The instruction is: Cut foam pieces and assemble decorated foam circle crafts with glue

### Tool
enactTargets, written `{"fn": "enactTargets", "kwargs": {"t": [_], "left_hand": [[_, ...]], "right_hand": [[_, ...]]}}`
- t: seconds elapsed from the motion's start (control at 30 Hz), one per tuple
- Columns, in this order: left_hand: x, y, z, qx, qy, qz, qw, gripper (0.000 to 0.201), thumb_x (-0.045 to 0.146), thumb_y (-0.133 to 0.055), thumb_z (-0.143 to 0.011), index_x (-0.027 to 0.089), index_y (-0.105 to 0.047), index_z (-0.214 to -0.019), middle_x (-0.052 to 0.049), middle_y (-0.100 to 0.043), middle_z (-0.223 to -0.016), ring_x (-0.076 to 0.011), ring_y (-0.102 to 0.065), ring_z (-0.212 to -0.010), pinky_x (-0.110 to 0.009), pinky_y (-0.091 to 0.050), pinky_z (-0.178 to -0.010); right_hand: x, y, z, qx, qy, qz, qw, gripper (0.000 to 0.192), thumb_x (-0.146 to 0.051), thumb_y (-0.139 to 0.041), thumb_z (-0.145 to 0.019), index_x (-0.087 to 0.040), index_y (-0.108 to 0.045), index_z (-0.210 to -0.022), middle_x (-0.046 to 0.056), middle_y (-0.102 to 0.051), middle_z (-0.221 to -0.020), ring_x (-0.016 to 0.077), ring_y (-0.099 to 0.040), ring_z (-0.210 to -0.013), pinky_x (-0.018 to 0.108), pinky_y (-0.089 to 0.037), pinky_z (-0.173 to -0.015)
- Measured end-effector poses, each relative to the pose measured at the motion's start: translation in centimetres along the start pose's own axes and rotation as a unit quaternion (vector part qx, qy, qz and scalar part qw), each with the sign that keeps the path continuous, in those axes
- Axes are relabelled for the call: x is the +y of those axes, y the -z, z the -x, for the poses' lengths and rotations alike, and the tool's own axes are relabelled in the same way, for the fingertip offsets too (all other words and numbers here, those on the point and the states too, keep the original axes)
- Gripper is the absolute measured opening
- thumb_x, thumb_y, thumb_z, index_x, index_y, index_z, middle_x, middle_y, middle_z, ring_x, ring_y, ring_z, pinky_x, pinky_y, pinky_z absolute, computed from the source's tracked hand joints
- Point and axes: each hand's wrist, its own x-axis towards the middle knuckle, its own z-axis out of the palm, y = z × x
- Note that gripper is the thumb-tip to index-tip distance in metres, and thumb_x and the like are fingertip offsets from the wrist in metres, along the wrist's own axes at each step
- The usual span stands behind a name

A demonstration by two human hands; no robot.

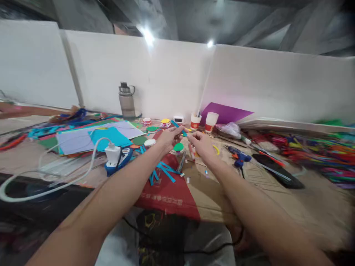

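Head view: blue strip pinched between both hands

Head view shows both arms stretched out over the table point(277, 195). A blue strip point(177, 126) is pinched in the left hand point(170, 138), fingers closed on it, at 12 o'clock from the red card point(166, 192). The right hand point(202, 144) is held just beside it at 3 o'clock, fingertips drawn together at the strip's end; whether the strip is actually clamped there cannot be told. More blue strips point(163, 170) are scattered below the hands at 6 o'clock. A glue gun point(240, 157) is seen at 3 o'clock, a bottle point(127, 100) at 10 o'clock, two cups point(203, 122) at 1 o'clock.
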Motion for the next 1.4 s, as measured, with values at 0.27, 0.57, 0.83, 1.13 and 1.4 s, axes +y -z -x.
{"fn": "enactTargets", "kwargs": {"t": [0.27, 0.57, 0.83, 1.13, 1.4], "left_hand": [[1.3, 0.5, -0.4, 0.023, -0.037, 0.025, 0.999, 0.012, 0.017, -0.07, -0.083, 0.011, -0.064, -0.074, -0.002, -0.069, -0.069, -0.0011, -0.048, -0.041, -0.011, -0.028, -0.034], [2.1, 1.2, -0.7, 0.112, -0.066, 0.108, 0.986, 0.024, 0.029, -0.069, -0.085, 0.011, -0.059, -0.071, 0.003, -0.058, -0.055, -0.0009, -0.044, -0.041, -0.011, -0.026, -0.036], [0.4, 0.3, 0.0, -0.022, 0.047, 0.048, 0.997, 0.042, 0.051, -0.056, -0.089, 0.01, -0.065, -0.084, -0.009, -0.073, -0.079, -0.0068, -0.057, -0.05, -0.016, -0.043, -0.043], [1.0, 0.4, 0.1, -0.015, 0.002, 0.068, 0.998, 0.022, 0.032, -0.06, -0.091, 0.01, -0.067, -0.089, -0.006, -0.073, -0.075, -0.0037, -0.051, -0.043, -0.013, -0.041, -0.041], [0.8, 0.6, 0.0, -0.015, -0.032, 0.084, 0.996, 0.016, 0.025, -0.062, -0.09, 0.011, -0.067, -0.091, -0.005, -0.073, -0.079, -0.0024, -0.052, -0.047, -0.012, -0.039, -0.044]], "right_hand": [[-0.5, -0.2, 0.4, -0.014, -0.019, -0.002, 1.0, 0.024, -0.04, -0.061, -0.07, -0.021, -0.053, -0.059, -0.004, -0.051, -0.054, 0.0124, -0.044, -0.055, 0.027, -0.036, -0.057], [-0.6, -0.2, 0.6, -0.016, -0.015, -0.012, 1.0, 0.024, -0.041, -0.062, -0.071, -0.02, -0.055, -0.061, -0.003, -0.051, -0.053, 0.0125, -0.045, -0.054, 0.027, -0.036, -0.056], [-0.2, -0.4, 0.4, 0.005, -0.024, -0.047, 0.999, 0.025, -0.042, -0.063, -0.069, -0.02, -0.054, -0.061, -0.003, -0.052, -0.057, 0.0119, -0.044, -0.055, 0.027, -0.036, -0.056], [0.7, -0.9, 0.3, -0.011, -0.048, -0.074, 0.996, 0.027, -0.046, -0.064, -0.065, -0.021, -0.056, -0.061, -0.004, -0.051, -0.054, 0.0117, -0.044, -0.052, 0.026, -0.035, -0.052], [0.8, -1.2, 0.3, -0.005, -0.079, -0.124, 0.989, 0.029, -0.047, -0.068, -0.061, -0.02, -0.057, -0.061, -0.003, -0.054, -0.057, 0.0107, -0.044, -0.053, 0.026, -0.035, -0.053]]}}
